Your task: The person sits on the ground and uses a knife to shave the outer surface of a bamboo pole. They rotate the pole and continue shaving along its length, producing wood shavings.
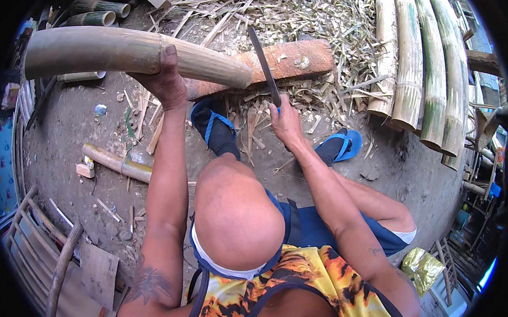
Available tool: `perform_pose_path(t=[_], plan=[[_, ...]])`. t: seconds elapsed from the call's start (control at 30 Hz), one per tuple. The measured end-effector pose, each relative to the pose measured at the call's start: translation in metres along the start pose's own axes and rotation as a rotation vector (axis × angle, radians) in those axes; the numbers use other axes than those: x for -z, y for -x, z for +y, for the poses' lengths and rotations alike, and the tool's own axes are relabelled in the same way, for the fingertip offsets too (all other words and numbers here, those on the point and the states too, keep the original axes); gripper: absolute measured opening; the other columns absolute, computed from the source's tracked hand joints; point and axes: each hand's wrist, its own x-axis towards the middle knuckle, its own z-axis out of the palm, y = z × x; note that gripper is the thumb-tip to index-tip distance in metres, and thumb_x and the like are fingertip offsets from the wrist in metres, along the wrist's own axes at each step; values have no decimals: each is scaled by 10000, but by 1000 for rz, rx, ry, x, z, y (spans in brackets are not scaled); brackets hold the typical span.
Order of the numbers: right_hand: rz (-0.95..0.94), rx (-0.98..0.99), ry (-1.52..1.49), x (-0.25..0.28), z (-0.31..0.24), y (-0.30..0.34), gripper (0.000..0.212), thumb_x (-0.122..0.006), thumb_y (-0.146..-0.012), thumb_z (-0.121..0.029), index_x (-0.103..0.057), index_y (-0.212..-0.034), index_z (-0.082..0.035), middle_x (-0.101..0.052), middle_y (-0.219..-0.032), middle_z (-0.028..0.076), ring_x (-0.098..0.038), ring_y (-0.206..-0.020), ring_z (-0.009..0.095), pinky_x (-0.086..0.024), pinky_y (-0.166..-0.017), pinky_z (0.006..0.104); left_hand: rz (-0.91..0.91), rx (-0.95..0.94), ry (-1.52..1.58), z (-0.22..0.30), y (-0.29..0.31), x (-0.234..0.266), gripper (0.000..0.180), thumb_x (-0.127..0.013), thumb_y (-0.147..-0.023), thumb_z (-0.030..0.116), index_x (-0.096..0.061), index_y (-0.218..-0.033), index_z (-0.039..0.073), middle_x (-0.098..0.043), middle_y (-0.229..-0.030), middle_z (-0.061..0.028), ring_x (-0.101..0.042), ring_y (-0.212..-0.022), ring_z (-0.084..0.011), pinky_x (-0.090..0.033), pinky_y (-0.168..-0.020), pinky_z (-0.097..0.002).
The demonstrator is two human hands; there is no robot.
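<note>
A thick bamboo pole section (100, 51) lies crosswise at the upper left, its right end resting on or just over a reddish wooden block (307, 54). My left hand (165, 82) grips it from below and the near side, with the thumb up over its surface. In my right hand (288, 125) is a long-bladed knife (261, 59), its fingers wrapped round a handle of which only a bit of blue shows. The blade points up and away, slightly left, just right of the bamboo's end and in front of the block. Whether the blade touches the block, I cannot tell.
Wood shavings (345, 26) cover the ground beyond the block. Several long bamboo poles (408, 69) lie side by side at the right. Cut bamboo pieces (95, 18) sit at the far left, and a thinner bamboo piece (118, 163) lies beside my left forearm. My feet in blue flip-flops (351, 146) flank the work.
</note>
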Motion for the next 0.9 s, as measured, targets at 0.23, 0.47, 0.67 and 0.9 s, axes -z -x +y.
perform_pose_path(t=[0.23,0.47,0.67,0.9], plan=[[324,599,-260,29,-60,-4,171,-570,-945,-89,-466,-1073,-43,-644,-841,239,-629,-725,487,-488,-605,554,52,-51,-58,-6,-1,1,892,-803,-735,292,-283,-1407,23,-418,-1314,-147,-454,-1224,-272,-333,-1103,-445],[-4,216,93,4,-47,-38,211,-518,-946,-140,-435,-1099,-20,-630,-757,330,-626,-743,530,-456,-653,619,40,-36,-169,1,2,-7,1015,-799,-707,359,-192,-1428,-18,-351,-1300,-188,-410,-1211,-301,-324,-1089,-447],[300,552,-163,8,-45,-29,171,-568,-950,-83,-448,-1066,-46,-614,-698,243,-635,-689,484,-467,-574,556,35,14,-135,4,5,-8,1044,-801,-708,367,-167,-1441,-20,-348,-1306,-190,-419,-1219,-310,-326,-1097,-445],[-60,32,167,11,-45,-40,193,-522,-948,-164,-452,-1073,-35,-677,-840,276,-640,-811,513,-478,-711,626,3,-55,-132,-4,4,-9,1046,-800,-707,363,-162,-1452,-1,-347,-1310,-179,-409,-1224,-296,-332,-1092,-452]])
